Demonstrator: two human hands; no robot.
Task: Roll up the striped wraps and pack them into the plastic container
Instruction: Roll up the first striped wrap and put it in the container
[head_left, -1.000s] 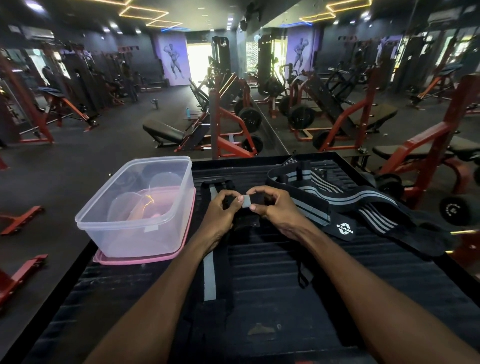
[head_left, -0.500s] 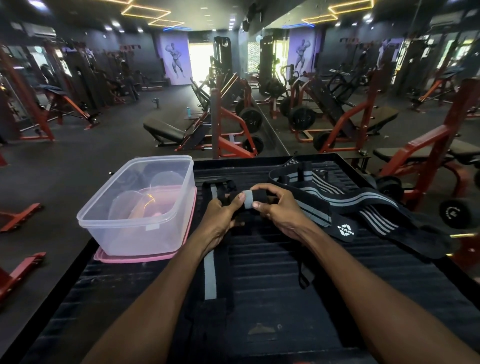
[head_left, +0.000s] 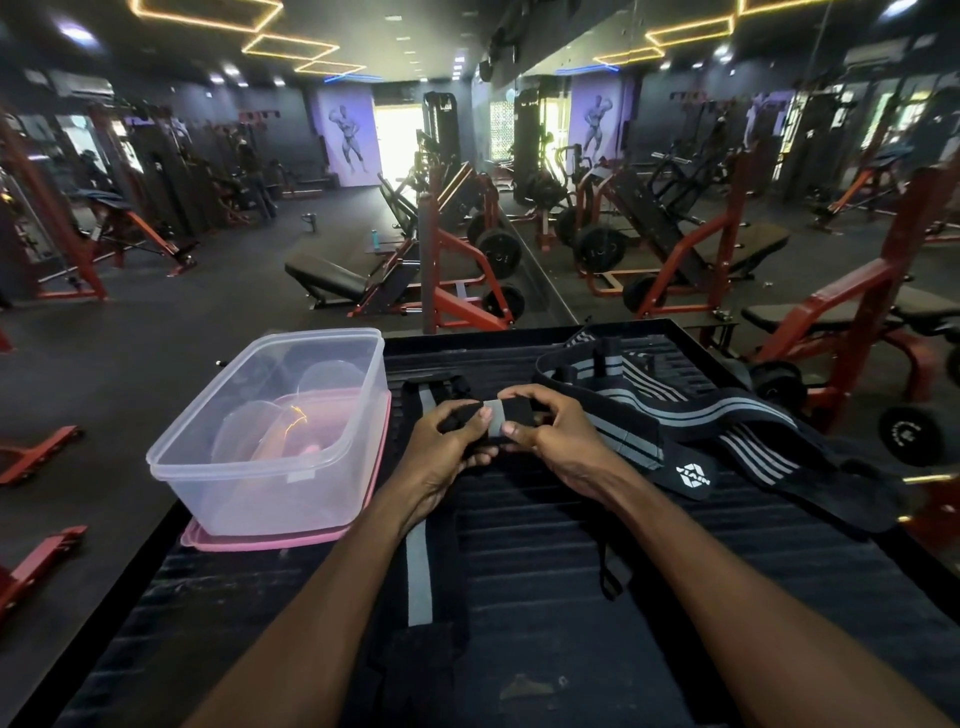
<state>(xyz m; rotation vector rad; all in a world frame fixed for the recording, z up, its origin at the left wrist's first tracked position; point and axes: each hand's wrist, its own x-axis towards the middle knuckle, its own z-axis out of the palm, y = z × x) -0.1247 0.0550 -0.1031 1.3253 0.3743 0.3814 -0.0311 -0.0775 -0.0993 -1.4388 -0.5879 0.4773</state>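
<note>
A black wrap with one grey stripe (head_left: 419, 571) lies lengthwise on the dark ribbed platform (head_left: 649, 597). Its far end is wound into a small roll (head_left: 500, 420), which both hands hold. My left hand (head_left: 447, 457) grips the roll's left side with the thumb on top. My right hand (head_left: 556, 441) pinches its right side. A second black wrap with several grey stripes (head_left: 691, 410) lies loose and unrolled to the right. The clear plastic container (head_left: 280, 436) stands open on the left, on its pink lid (head_left: 249, 540).
The platform's left edge runs close under the container. A thin black loop (head_left: 608, 577) trails from the wrap between my forearms. Red and black gym machines, benches and weight plates (head_left: 498, 249) fill the floor beyond the platform.
The roll between my hands has grown slightly thicker and turned, and the grey stripe on it now faces up; both hands stay at the same spot.
</note>
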